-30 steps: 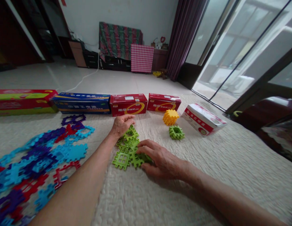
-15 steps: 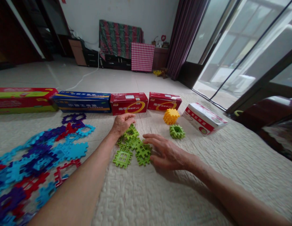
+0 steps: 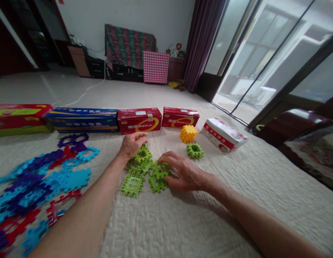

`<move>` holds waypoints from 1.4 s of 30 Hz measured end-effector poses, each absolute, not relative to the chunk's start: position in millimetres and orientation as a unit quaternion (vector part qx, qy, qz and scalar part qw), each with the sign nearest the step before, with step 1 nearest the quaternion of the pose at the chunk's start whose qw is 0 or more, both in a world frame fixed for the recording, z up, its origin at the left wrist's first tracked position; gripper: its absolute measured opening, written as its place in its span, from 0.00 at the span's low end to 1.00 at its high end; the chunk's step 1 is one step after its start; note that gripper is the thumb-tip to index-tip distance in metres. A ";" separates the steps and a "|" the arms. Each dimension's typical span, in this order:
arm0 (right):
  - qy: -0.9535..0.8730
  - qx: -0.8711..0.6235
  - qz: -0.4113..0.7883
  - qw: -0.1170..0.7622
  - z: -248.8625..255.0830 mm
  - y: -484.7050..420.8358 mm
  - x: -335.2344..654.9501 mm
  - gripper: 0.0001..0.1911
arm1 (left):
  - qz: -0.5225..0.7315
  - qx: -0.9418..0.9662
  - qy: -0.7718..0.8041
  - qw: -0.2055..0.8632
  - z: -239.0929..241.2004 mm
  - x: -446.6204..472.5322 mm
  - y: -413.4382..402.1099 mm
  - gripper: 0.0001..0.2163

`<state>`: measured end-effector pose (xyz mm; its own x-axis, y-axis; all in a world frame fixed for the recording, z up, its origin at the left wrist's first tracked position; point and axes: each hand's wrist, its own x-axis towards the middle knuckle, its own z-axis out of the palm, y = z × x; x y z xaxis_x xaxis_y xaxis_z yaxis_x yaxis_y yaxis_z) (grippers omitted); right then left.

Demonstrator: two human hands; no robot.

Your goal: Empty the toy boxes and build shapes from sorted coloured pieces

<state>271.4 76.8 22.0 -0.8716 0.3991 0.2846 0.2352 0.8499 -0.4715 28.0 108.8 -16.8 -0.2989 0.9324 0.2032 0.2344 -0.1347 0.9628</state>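
Observation:
Several flat green interlocking tiles point(image 3: 133, 184) lie joined in a cluster on a cream quilted mat point(image 3: 182, 222). My left hand point(image 3: 131, 144) curls over the far end of the cluster, fingers closed on a raised green tile point(image 3: 143, 154). My right hand point(image 3: 179, 172) rests at the cluster's right side, fingers bent around a green tile point(image 3: 159, 173) that it lifts by its edge. Behind them sit a yellow tile cube point(image 3: 188, 133) and a green tile cube point(image 3: 194, 151).
A pile of blue, purple and red tiles point(image 3: 40, 179) spreads over the left of the mat. A row of boxes point(image 3: 139, 120) lines the mat's far edge, with a white and red box point(image 3: 222, 135) at the right. Glass doors stand at the right.
My right hand lifted off the green tiles, then closed on the edge of one tile and tilted it up. My left hand stayed on the far tile. The view shifted slightly.

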 end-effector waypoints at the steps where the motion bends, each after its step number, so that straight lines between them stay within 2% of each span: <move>1: -0.941 -0.177 0.206 0.200 26.0 80.2 275.7 0.24 | 0.562 0.501 0.578 0.313 -16.2 28.3 108.6 0.17; 5: -0.932 -0.252 0.138 0.222 42.5 101.6 303.7 0.23 | 0.562 0.496 0.582 0.316 -14.6 28.6 107.9 0.17; 11: -0.922 -0.333 0.083 0.180 45.7 136.7 346.7 0.20 | 0.560 0.500 0.579 0.318 -18.6 26.2 109.8 0.19; 18: -0.927 -0.332 0.084 0.153 43.2 145.8 357.8 0.24 | 0.557 0.505 0.580 0.312 -18.9 25.9 109.7 0.18; 25: -0.938 -0.311 0.068 0.137 41.7 132.6 345.0 0.33 | 0.561 0.502 0.579 0.314 -17.9 27.0 110.0 0.18; 32: -0.941 -0.305 0.059 0.134 31.5 134.5 342.7 0.28 | 0.559 0.496 0.584 0.316 -14.9 28.4 108.1 0.18; 38: -0.941 -0.308 0.067 0.126 30.9 132.7 340.0 0.31 | 0.559 0.500 0.582 0.315 -17.0 27.3 109.4 0.17; 42: -0.943 -0.309 0.052 0.114 25.6 132.5 335.4 0.29 | 0.556 0.506 0.582 0.309 -18.3 26.4 110.0 0.17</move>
<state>335.4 132.5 25.6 -0.7826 0.5952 0.1826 0.5714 0.8031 -0.1688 26.4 110.0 -18.3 -0.2972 0.9330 0.2031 0.2452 -0.1310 0.9606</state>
